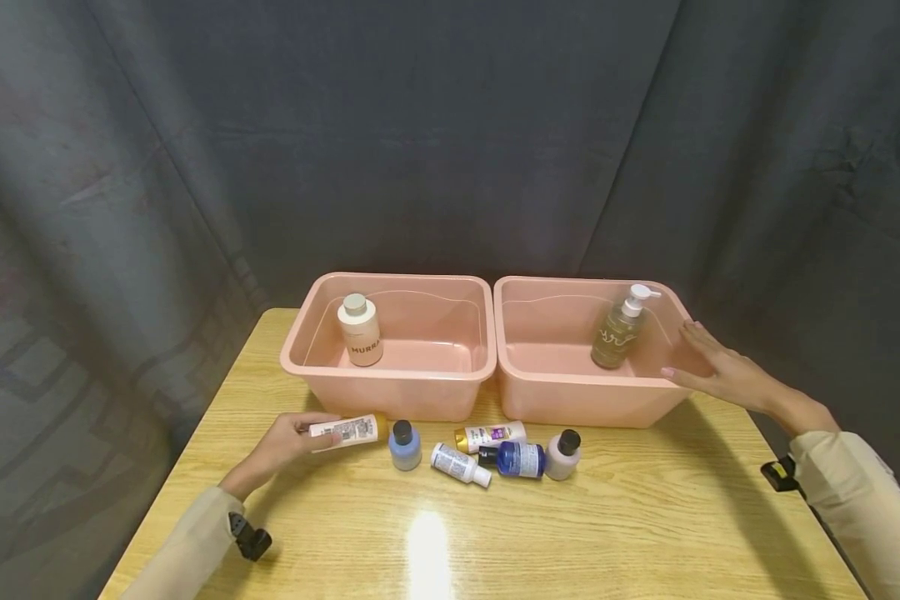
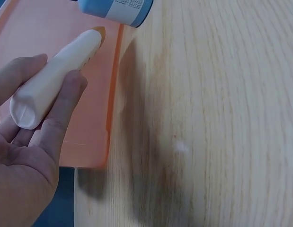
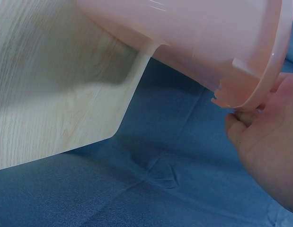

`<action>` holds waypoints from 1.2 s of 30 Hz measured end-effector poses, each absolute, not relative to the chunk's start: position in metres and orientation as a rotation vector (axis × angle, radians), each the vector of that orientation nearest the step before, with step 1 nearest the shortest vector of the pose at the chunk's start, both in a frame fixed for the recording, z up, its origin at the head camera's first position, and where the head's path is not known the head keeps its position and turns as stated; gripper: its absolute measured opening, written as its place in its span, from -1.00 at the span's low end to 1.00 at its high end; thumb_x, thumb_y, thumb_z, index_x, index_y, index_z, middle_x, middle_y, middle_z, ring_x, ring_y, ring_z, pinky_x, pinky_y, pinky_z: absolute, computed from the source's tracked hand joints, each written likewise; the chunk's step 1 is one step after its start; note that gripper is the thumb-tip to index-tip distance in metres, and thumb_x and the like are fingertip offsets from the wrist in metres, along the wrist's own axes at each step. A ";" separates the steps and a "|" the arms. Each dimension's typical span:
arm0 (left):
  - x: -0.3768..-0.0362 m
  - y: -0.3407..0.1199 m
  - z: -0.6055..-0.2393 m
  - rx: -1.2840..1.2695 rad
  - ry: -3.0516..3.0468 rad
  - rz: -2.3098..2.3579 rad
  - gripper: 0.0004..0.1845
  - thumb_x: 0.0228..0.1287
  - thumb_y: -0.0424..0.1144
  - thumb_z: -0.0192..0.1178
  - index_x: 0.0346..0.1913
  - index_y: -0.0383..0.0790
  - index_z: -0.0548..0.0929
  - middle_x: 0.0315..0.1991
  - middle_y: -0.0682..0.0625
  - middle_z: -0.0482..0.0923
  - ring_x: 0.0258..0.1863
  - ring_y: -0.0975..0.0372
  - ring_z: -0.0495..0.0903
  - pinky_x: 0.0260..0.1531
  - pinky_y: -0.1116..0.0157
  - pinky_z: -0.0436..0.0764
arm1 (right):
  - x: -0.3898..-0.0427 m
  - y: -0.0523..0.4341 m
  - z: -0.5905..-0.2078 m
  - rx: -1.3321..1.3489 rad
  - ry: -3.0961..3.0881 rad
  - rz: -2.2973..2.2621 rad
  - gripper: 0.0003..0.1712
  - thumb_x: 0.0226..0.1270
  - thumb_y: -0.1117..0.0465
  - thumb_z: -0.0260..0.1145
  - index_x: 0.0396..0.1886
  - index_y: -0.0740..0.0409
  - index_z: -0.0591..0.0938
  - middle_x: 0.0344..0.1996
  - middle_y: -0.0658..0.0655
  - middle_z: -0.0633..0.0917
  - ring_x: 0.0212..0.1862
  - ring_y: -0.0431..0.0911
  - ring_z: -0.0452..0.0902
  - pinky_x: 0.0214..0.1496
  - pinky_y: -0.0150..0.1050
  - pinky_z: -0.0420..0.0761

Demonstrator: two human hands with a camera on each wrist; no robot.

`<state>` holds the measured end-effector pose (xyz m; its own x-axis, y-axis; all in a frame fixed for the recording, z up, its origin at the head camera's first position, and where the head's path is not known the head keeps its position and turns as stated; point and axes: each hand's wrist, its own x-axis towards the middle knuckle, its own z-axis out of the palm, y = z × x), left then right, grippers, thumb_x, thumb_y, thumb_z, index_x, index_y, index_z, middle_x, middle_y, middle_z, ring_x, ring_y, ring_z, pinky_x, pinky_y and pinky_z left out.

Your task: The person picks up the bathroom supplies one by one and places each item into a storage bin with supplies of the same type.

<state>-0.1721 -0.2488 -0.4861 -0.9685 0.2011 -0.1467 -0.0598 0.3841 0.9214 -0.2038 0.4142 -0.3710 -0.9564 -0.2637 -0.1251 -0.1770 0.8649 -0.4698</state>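
You have two pink tubs (image 1: 390, 398) here, side by side, with one bottle standing in each: a white MURRA bottle (image 1: 362, 340) in the left, a green pump bottle (image 1: 613, 335) in the right. Five small bottles are on the wooden table (image 1: 330, 533): one light blue (image 1: 405, 452), one dark blue (image 1: 523, 460), one pale lilac (image 1: 559, 463), one white with a white cap (image 1: 452, 463), one white with a gold cap (image 1: 501, 433). Your left hand (image 1: 281, 444) pinches a sixth, a white bottle with an orange cap (image 1: 351, 431), in front of the left tub. Your right hand (image 1: 723, 377) rests loosely on the right tub's rim. The head view shows the held bottle's printing; the left wrist view shows its bottom end. Only the right wrist view shows a finger bent just under the rim.
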 end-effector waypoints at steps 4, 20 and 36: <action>-0.171 -0.248 -0.483 0.127 2.395 1.630 -0.53 0.12 -0.21 0.47 0.05 -0.42 0.68 -0.12 -0.16 0.71 -0.21 0.21 0.65 -0.20 0.34 0.62 | -0.204 0.415 -0.371 -0.342 2.852 -0.693 0.14 0.39 -0.17 0.24 0.59 0.18 -0.26 0.53 0.38 -0.32 0.48 0.44 -0.42 0.18 0.64 -0.16; -0.171 -0.253 -0.479 0.146 2.319 1.712 -0.51 0.16 -0.26 0.44 0.09 -0.49 0.63 -0.12 -0.20 0.70 -0.22 0.20 0.67 -0.21 0.29 0.66 | -0.203 0.413 -0.371 -0.322 2.869 -0.671 0.14 0.39 -0.18 0.23 0.59 0.17 -0.26 0.53 0.36 -0.33 0.47 0.47 -0.36 0.20 0.62 -0.11; -0.173 -0.258 -0.473 0.194 2.234 1.783 -0.53 0.21 -0.30 0.40 0.13 -0.50 0.60 -0.12 -0.15 0.70 -0.18 0.18 0.68 -0.10 0.09 0.67 | -0.203 0.414 -0.371 -0.355 2.873 -0.695 0.12 0.41 -0.16 0.23 0.58 0.22 -0.23 0.53 0.38 -0.30 0.49 0.42 -0.38 0.20 0.62 -0.14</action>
